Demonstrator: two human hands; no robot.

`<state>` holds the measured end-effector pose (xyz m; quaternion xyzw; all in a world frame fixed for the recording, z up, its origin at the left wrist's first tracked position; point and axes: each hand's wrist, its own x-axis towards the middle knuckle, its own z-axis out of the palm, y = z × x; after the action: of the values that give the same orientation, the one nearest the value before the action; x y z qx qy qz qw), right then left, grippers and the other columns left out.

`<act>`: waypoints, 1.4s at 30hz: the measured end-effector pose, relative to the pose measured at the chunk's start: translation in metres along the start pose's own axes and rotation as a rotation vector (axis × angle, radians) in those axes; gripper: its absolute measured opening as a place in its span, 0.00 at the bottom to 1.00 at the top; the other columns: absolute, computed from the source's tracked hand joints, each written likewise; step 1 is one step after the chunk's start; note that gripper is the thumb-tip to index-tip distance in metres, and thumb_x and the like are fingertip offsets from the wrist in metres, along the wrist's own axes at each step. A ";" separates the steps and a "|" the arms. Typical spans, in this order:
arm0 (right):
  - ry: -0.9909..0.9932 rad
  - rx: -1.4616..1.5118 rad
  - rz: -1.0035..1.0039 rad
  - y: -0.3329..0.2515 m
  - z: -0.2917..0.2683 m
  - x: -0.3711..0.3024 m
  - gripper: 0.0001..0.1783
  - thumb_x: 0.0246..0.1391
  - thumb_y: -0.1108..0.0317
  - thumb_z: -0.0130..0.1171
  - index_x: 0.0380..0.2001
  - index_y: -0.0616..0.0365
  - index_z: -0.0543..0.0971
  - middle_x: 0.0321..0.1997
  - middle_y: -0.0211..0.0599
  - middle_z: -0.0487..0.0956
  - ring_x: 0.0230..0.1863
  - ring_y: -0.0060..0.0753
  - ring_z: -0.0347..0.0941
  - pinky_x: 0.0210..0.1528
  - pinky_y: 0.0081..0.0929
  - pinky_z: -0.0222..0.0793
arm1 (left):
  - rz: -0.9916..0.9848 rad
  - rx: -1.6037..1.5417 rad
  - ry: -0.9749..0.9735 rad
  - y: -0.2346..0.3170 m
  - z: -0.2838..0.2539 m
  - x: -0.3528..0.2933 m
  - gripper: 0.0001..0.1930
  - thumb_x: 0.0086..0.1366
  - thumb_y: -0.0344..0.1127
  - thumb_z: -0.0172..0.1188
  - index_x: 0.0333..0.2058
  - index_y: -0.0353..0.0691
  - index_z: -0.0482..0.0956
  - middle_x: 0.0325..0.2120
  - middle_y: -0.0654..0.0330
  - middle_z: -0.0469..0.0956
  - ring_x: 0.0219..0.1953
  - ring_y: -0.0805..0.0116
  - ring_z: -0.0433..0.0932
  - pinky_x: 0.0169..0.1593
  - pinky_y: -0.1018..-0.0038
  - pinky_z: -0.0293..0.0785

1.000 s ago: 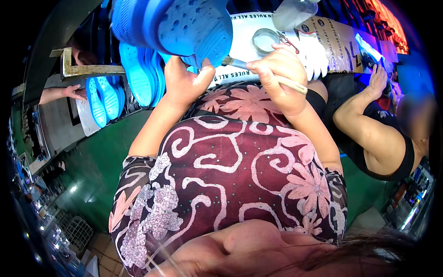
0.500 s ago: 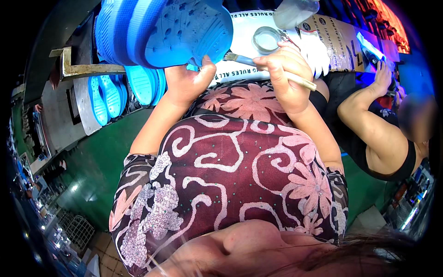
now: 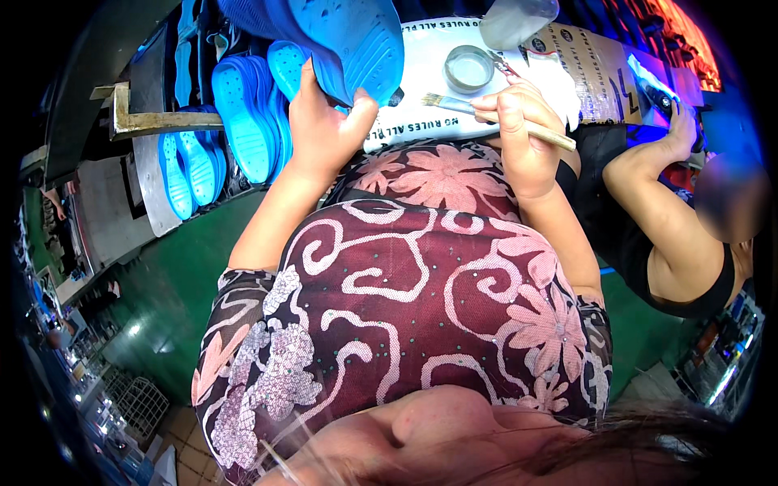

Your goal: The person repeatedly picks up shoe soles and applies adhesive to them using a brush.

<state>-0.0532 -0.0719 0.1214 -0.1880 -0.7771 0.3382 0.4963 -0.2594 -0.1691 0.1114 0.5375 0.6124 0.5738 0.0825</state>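
My left hand point(image 3: 324, 134) is closed on the near end of a blue shoe sole point(image 3: 361, 44), thumb along its edge, tilted up at the top of the view; more blue soles are stacked against it. Pinched in my right hand point(image 3: 525, 138) is a flat paintbrush point(image 3: 454, 104) with a pale handle, bristles pointing left. Its bristles are apart from the sole, above a white printed sheet point(image 3: 438, 50). Just beyond the brush, a round glass jar point(image 3: 468, 70) stands on that sheet.
Left of my arm, several blue soles point(image 3: 243, 113) stand in rows beside a worn metal bracket point(image 3: 121, 117). A translucent container point(image 3: 519, 23) sits behind the jar, near a brown printed cardboard piece point(image 3: 592, 77). At the right, a co-worker's arm point(image 3: 648, 178) reaches toward a bright blue light.
The sole in my left hand has shifted slightly up and left, uncovering more stacked soles. My right hand has drawn the brush to the right, away from the sole.
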 end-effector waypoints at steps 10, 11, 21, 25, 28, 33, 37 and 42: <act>0.168 0.090 0.324 0.003 -0.023 -0.019 0.14 0.56 0.70 0.49 0.20 0.64 0.78 0.22 0.36 0.78 0.25 0.29 0.71 0.33 0.24 0.65 | -0.155 -0.064 -0.107 0.034 -0.012 0.020 0.24 0.51 0.31 0.58 0.46 0.29 0.63 0.36 0.53 0.75 0.37 0.67 0.75 0.44 0.73 0.70; 0.171 0.099 0.300 0.008 -0.026 -0.022 0.15 0.56 0.70 0.48 0.20 0.65 0.78 0.23 0.37 0.78 0.26 0.29 0.72 0.32 0.23 0.66 | -0.144 -0.178 -0.073 0.041 -0.016 0.023 0.28 0.51 0.33 0.59 0.49 0.30 0.60 0.39 0.52 0.73 0.36 0.64 0.75 0.45 0.72 0.70; 0.380 0.205 0.470 0.013 -0.053 -0.058 0.18 0.59 0.66 0.45 0.22 0.68 0.76 0.21 0.35 0.76 0.23 0.22 0.70 0.29 0.19 0.65 | -0.410 -0.681 -1.108 0.125 0.010 0.086 0.34 0.47 0.39 0.61 0.52 0.31 0.59 0.30 0.56 0.74 0.17 0.74 0.74 0.16 0.82 0.70; 0.470 0.273 0.515 -0.003 -0.041 -0.048 0.19 0.60 0.65 0.44 0.23 0.66 0.77 0.20 0.34 0.75 0.21 0.20 0.68 0.28 0.17 0.64 | -0.216 -0.704 -1.275 0.148 0.109 0.216 0.25 0.53 0.42 0.62 0.45 0.33 0.69 0.25 0.64 0.75 0.29 0.79 0.76 0.31 0.83 0.73; 0.512 0.256 0.507 0.006 -0.040 -0.054 0.20 0.60 0.63 0.45 0.24 0.67 0.77 0.20 0.35 0.75 0.22 0.22 0.69 0.28 0.18 0.65 | -0.537 -1.115 -0.657 0.180 0.180 0.287 0.15 0.57 0.31 0.58 0.38 0.24 0.68 0.34 0.45 0.76 0.36 0.59 0.78 0.39 0.76 0.78; 0.571 0.297 0.517 0.011 -0.040 -0.063 0.18 0.59 0.63 0.47 0.23 0.66 0.77 0.19 0.34 0.75 0.22 0.21 0.69 0.28 0.19 0.64 | -0.098 -1.041 -0.646 0.197 0.183 0.261 0.28 0.58 0.30 0.57 0.54 0.28 0.57 0.45 0.43 0.71 0.45 0.56 0.75 0.44 0.79 0.73; 0.560 0.338 0.529 0.025 -0.043 -0.069 0.18 0.59 0.63 0.47 0.23 0.67 0.77 0.20 0.34 0.75 0.22 0.21 0.69 0.28 0.19 0.65 | -0.092 -0.736 -0.800 0.141 0.124 0.188 0.20 0.59 0.37 0.58 0.48 0.37 0.69 0.29 0.57 0.73 0.29 0.71 0.73 0.38 0.75 0.74; 0.512 0.470 0.536 0.042 -0.028 -0.071 0.19 0.60 0.63 0.45 0.24 0.67 0.77 0.21 0.35 0.75 0.22 0.21 0.69 0.28 0.17 0.65 | -0.202 -0.085 -0.528 0.020 -0.003 0.115 0.14 0.60 0.31 0.54 0.45 0.34 0.71 0.33 0.57 0.76 0.33 0.72 0.76 0.37 0.79 0.72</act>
<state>0.0012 -0.0777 0.0531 -0.3427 -0.4546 0.5651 0.5971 -0.2974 -0.0891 0.1874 0.6008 0.5956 0.4279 0.3182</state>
